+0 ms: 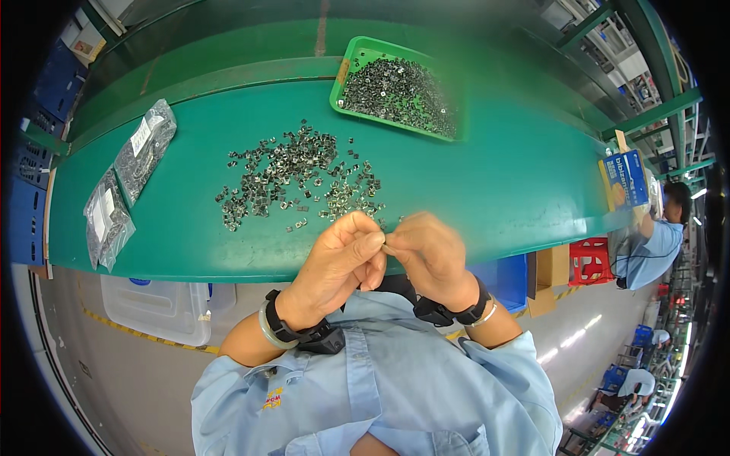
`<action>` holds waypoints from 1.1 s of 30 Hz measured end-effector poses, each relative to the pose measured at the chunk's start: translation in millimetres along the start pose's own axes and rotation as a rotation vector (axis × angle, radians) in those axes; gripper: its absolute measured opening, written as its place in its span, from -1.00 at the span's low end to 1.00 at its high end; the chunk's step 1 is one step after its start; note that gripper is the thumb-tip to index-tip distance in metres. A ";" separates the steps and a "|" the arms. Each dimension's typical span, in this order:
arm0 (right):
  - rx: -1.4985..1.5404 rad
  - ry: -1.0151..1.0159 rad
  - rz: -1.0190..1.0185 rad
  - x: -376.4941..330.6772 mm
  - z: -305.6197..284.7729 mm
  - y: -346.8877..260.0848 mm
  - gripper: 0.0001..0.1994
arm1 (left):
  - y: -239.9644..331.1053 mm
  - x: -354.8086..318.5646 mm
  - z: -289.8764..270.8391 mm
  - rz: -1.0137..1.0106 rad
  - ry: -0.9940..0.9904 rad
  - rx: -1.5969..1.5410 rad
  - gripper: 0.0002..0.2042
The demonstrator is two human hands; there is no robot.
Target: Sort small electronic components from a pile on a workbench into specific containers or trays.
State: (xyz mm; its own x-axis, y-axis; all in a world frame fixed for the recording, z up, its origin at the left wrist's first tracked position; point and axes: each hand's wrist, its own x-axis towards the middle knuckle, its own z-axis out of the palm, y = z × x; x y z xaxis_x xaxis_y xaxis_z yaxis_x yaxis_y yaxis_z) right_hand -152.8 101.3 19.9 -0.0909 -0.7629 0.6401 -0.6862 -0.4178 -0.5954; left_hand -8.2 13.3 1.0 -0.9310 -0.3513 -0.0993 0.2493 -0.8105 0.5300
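My left hand (348,257) and my right hand (432,252) meet fingertip to fingertip just over the near edge of the green table. Both are closed in a pinch. Whatever lies between the fingertips is too small and too covered to name. Beyond my left hand spreads a loose pile of small dark and silvery metal parts (293,171), some of them strewn close to my fingers. Farther back, a green tray (395,121) holds many more small parts of a similar look.
Two clear plastic bags (152,144) of dark parts lie at the table's left. A blue and yellow box (627,178) stands at the right end, near a co-worker (654,243) in light blue. Below the table are a clear bin (156,308) and a red stool (589,261).
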 end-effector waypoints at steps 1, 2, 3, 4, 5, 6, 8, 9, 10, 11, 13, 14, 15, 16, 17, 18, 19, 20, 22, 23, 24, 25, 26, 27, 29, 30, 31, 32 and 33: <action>-0.017 0.000 0.002 -1.2 -0.4 0.9 -0.81 | 1.4 0.2 1.8 -0.003 0.026 0.039 -0.85; -0.034 0.001 0.003 -2.1 -0.8 1.4 -0.81 | 2.0 0.1 2.9 -0.005 0.052 0.079 -0.86; -0.052 0.002 0.005 -2.5 -1.2 1.5 -0.81 | 1.7 -0.1 3.0 -0.005 0.051 0.079 -0.86; -0.053 0.002 0.005 -2.5 -1.6 0.8 -0.81 | 1.2 -0.1 2.8 -0.004 0.050 0.085 -0.86; -0.044 0.003 0.017 -2.1 -2.0 -0.1 -0.81 | 0.8 -0.1 2.5 -0.002 0.050 0.091 -0.86; -0.035 0.004 0.029 -1.8 -2.4 -1.1 -0.81 | 0.4 -0.2 2.5 -0.001 0.049 0.098 -0.86; -0.028 0.006 0.042 -2.1 -2.8 -1.5 -0.81 | 0.3 -0.8 3.5 -0.003 0.043 0.085 -0.86; -0.002 0.015 0.074 -2.7 -2.9 -1.7 -0.81 | 0.3 -1.3 4.3 -0.004 0.038 0.072 -0.86; 0.024 0.025 0.107 -3.3 -2.9 -2.0 -0.81 | 0.2 -1.6 4.9 -0.005 0.033 0.059 -0.86; 0.050 0.034 0.139 -4.0 -3.0 -2.3 -0.81 | -0.3 -1.5 5.7 -0.005 0.034 0.059 -0.86; 0.085 0.042 0.179 -6.2 -2.7 -3.8 -0.82 | -1.3 -1.0 7.6 0.017 0.052 0.076 -0.84; 0.119 0.049 0.218 -7.4 -2.5 -4.6 -0.83 | -1.7 -0.8 8.2 0.028 0.062 0.084 -0.84; 0.153 0.057 0.257 -7.8 -2.4 -4.7 -0.84 | -2.1 -0.4 8.1 0.028 0.062 0.084 -0.84; 0.153 0.057 0.257 -7.7 -2.2 -4.4 -0.84 | -2.8 0.1 7.4 0.030 0.059 0.092 -0.83; 0.139 0.060 0.248 -7.9 -1.8 -4.5 -0.83 | -3.8 0.3 6.7 0.033 0.056 0.099 -0.83; 0.125 0.063 0.238 -8.0 -1.4 -4.6 -0.83 | -4.7 0.5 6.1 0.035 0.052 0.107 -0.83; 0.110 0.066 0.229 -8.0 -1.0 -4.6 -0.82 | -5.3 0.9 5.8 0.034 0.052 0.107 -0.83; 0.109 0.066 0.229 -8.4 -0.5 -4.9 -0.82 | -5.9 1.4 5.5 0.040 0.053 0.113 -0.84; 0.110 0.078 0.251 -9.1 -0.1 -5.2 -0.83 | -6.1 3.5 5.3 0.053 0.050 0.124 -0.84; 0.108 0.085 0.261 -8.5 -0.6 -4.8 -0.84 | -5.5 4.5 5.3 0.054 0.045 0.124 -0.84; 0.103 0.085 0.259 -6.8 -2.1 -4.1 -0.84 | -4.7 4.7 5.3 0.049 0.042 0.134 -0.84; 0.077 0.057 0.238 -4.0 -4.5 -3.0 -0.86 | -3.9 4.6 5.3 0.045 0.039 0.144 -0.83; 0.050 0.028 0.218 -0.3 -7.7 -1.3 -0.89 | -3.3 4.5 5.6 0.041 0.036 0.154 -0.83; 0.023 0.000 0.197 4.1 -11.6 0.9 -0.91 | -2.4 4.4 6.9 0.042 0.028 0.154 -0.83; -0.131 0.004 0.129 23.4 -28.2 15.9 -0.94 | -1.1 3.8 10.6 0.089 0.101 0.182 -0.82; -0.275 0.003 0.062 36.5 -35.8 26.0 -0.95 | -0.8 4.0 11.4 0.114 0.141 0.196 -0.81; -0.228 0.062 0.150 50.3 -40.5 36.1 -0.94 | -0.5 4.6 10.2 0.113 0.139 0.194 -0.81; -0.185 0.123 0.241 64.0 -45.7 45.4 -0.93 | 0.0 4.3 7.9 0.127 0.129 0.196 -0.81; -0.195 0.124 0.322 78.2 -51.7 55.0 -0.93 | 0.7 3.9 5.2 0.141 0.120 0.197 -0.81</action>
State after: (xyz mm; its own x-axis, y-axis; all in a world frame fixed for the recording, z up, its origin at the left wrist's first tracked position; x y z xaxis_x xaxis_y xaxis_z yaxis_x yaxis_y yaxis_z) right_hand -234.9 44.2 62.3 -0.4021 -0.7695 0.4961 -0.7316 -0.0558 -0.6795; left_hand -13.0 13.8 5.3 -0.8498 -0.5163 -0.1057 0.3062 -0.6468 0.6985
